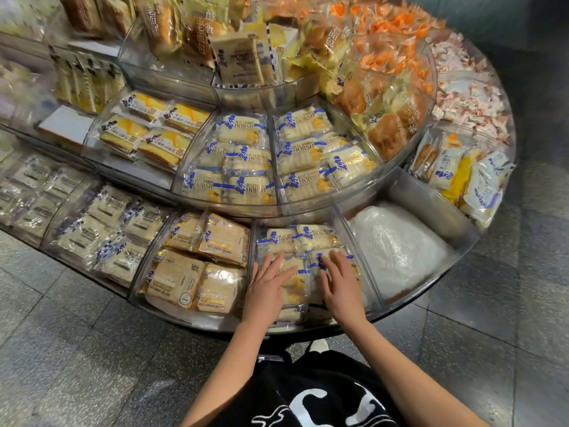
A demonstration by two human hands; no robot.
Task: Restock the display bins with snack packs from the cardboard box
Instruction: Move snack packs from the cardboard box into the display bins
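Observation:
A round tiered display of clear plastic bins stands in front of me. In the lower-tier bin [341,224] lie several white snack packs with blue print [311,237]. My left hand [266,291] rests flat on the packs at the bin's front left, fingers spread. My right hand [340,283] lies flat on the packs at the front right, fingers apart. Neither hand grips a pack. The cardboard box is not in view.
To the right, a bin holds only crumpled clear plastic [397,248]. To the left, a bin holds tan bread packs [200,266]. The tier above carries more blue-print packs [243,161]. Grey tiled floor [77,349] surrounds the stand.

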